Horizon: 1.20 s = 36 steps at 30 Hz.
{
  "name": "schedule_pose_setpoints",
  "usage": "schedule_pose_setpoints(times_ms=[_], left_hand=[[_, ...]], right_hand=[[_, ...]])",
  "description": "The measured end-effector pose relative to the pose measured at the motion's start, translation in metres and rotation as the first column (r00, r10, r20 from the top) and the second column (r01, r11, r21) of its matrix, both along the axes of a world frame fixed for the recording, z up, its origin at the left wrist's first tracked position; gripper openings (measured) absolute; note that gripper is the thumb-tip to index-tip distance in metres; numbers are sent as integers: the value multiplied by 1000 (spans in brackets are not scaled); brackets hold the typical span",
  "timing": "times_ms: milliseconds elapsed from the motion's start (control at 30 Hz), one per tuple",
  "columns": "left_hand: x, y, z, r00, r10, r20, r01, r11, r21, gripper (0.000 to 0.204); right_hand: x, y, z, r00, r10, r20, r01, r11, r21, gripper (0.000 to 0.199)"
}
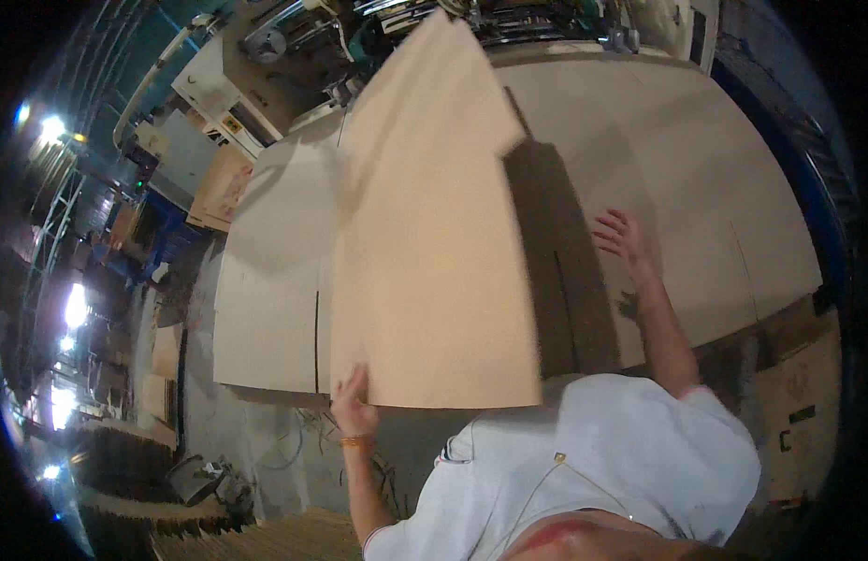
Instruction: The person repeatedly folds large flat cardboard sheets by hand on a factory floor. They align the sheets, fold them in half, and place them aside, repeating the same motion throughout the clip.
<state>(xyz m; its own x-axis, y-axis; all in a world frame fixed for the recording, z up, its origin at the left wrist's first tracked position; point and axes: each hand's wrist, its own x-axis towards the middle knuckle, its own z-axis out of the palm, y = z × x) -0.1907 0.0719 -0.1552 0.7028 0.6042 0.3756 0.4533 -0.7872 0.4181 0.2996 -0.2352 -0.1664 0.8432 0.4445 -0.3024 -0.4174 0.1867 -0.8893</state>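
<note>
White fabric shirt (621, 449) on my torso fronts a flat, tan cardboard sheet (434, 280), raised over pale-grey cardboard layers (266, 309). My left hand (353, 402) clamps its near-left corner; my right hand (624, 239) is empty, fingers spread, so the unsupported right edge could sag or twist.

The large sheet (434, 271) is cardboard — matt, smooth.

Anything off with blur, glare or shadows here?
In the head view: the raised cardboard sheet looks motion-soft; a dark shadow falls beside it on the right; bright lights flare at left; edges bend toward the blackened rim.
</note>
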Motion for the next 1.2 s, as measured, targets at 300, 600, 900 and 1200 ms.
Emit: schedule_pose_setpoints(times_ms=[300,600,900,1200], left_hand=[[33,-59,-15,971,27,-236,17,983,182,64],[42,-29,-11,999,-4,-45,18,945,326,46],[42,108,-47,984,152,95,-177,912,371,44],[73,78,-43,945,198,260,-241,960,146,31]], right_hand=[[131,154,109,943,219,251,-234,972,29,69],[128,174,83,913,361,191,-408,828,385,55],[91,96,68,901,334,276,-354,935,25,45],[21,-649,-248,589,-425,687,333,-647,-686,63]])
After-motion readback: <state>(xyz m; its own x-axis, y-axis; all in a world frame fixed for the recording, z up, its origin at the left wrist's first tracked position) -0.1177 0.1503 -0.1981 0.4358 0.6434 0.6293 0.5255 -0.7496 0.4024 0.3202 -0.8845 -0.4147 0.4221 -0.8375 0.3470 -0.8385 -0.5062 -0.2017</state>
